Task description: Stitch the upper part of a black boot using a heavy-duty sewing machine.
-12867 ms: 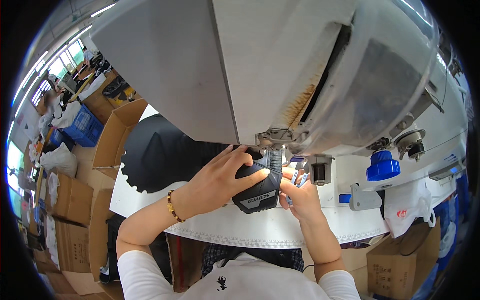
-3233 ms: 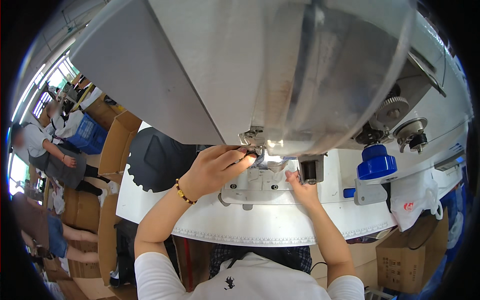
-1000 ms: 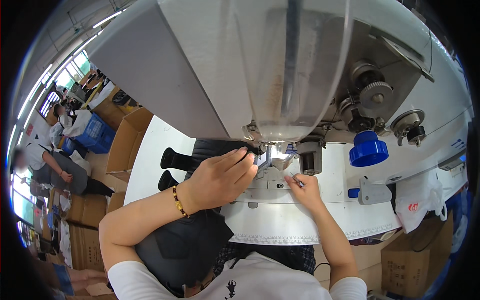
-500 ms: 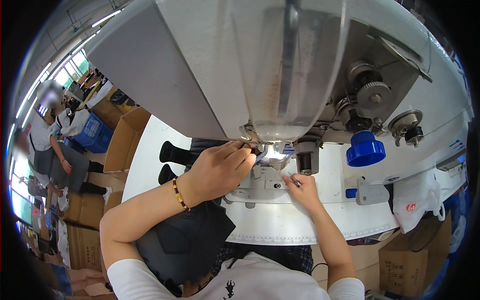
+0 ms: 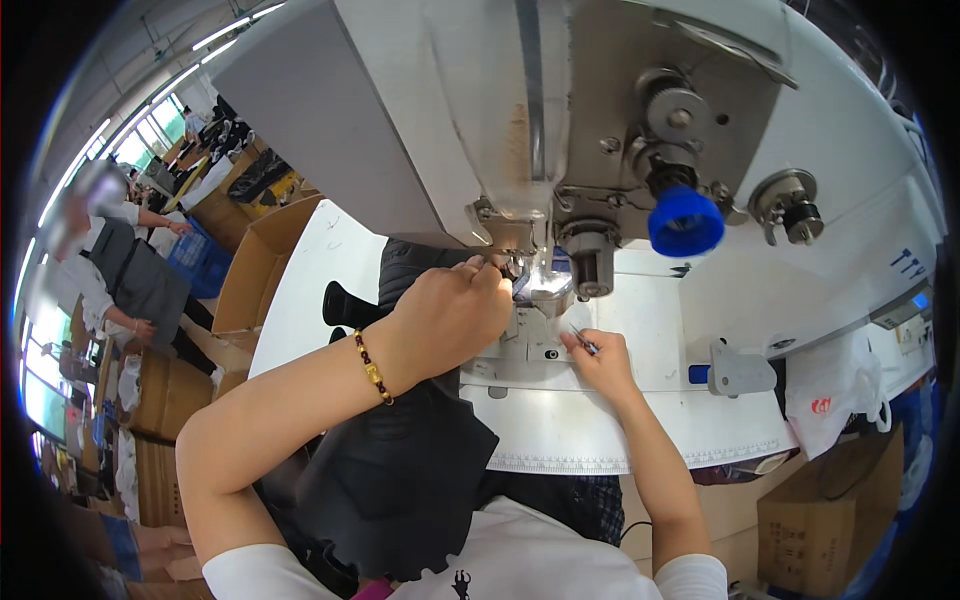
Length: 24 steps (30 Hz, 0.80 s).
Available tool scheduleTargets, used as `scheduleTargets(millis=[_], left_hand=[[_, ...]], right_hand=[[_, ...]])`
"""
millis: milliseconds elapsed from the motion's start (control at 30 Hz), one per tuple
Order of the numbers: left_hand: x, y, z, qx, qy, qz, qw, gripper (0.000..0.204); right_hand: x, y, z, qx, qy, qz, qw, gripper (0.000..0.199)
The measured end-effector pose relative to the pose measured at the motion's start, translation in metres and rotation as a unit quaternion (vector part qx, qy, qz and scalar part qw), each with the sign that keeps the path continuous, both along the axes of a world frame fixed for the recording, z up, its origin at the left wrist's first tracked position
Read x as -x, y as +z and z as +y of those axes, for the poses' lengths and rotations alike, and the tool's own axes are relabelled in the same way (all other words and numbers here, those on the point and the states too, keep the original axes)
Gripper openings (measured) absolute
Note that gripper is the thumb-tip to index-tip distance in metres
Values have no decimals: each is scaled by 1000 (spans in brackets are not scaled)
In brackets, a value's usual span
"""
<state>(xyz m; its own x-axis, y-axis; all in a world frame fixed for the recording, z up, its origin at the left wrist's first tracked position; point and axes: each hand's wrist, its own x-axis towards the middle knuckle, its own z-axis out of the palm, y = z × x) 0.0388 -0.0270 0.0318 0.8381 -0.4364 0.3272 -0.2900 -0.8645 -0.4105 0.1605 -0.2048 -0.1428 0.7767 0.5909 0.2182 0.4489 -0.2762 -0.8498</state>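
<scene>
The machine (image 5: pixel 610 110) is crowding the left hand (image 5: pixel 455 318); I can't tell its grip. The right hand (image 5: pixel 606 364) is pinching a tool (image 5: pixel 589 347). The cloth (image 5: pixel 405 480) is hanging lower now.

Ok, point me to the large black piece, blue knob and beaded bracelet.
Black piece (image 5: pixel 398 480), head view: its broad lower panel.
Blue knob (image 5: pixel 687 222), head view: its round end.
Beaded bracelet (image 5: pixel 373 372), head view: its large gold bead.

Bare left hand (image 5: pixel 455 312), back upward, fingers curled; bare right hand (image 5: pixel 604 364), to its right, thumb and forefinger pinched.
</scene>
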Motion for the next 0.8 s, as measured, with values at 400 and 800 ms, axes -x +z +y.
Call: scheduleTargets(millis=[400,800], left_hand=[[22,82,30,179,138,230,947,38],[10,39,106,411,161,142,886,46]], right_hand=[[48,64,6,-165,81,15,983,21],[96,84,64,-155,-17,57,986,32]])
